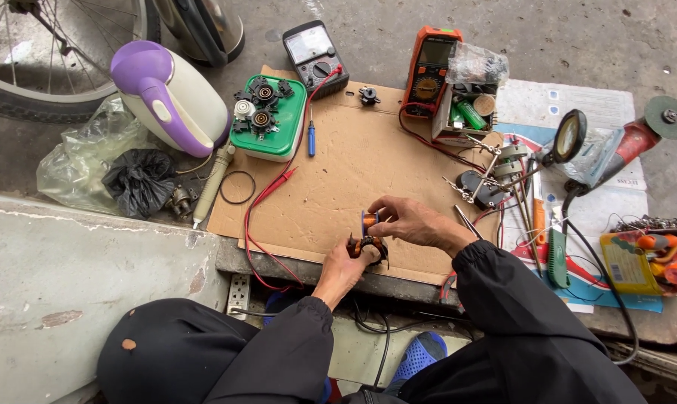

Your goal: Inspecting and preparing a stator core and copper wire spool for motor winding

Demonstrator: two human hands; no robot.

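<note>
At twelve o'clock on the cardboard's far edge lies a black analogue multimeter (315,54) with a pale rectangular dial window. At one o'clock stands an orange digital multimeter (429,71), its grey screen uppermost. Beside it sits a small open cardboard box (465,120). At four o'clock lies a yellow blister package (624,264).

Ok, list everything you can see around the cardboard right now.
cardboard sheet: one, brown, centre
wound coil part: one, copper and black, held in left hand
wire spool: one, small, blue-rimmed, in right fingers
meters: black, orange, top edge
green tray: one, holding round parts
kettle: one, purple and white, top left
test lead: red, across cardboard
angle grinder: one, red, right
left hand: near front edge
right hand: above it
</note>
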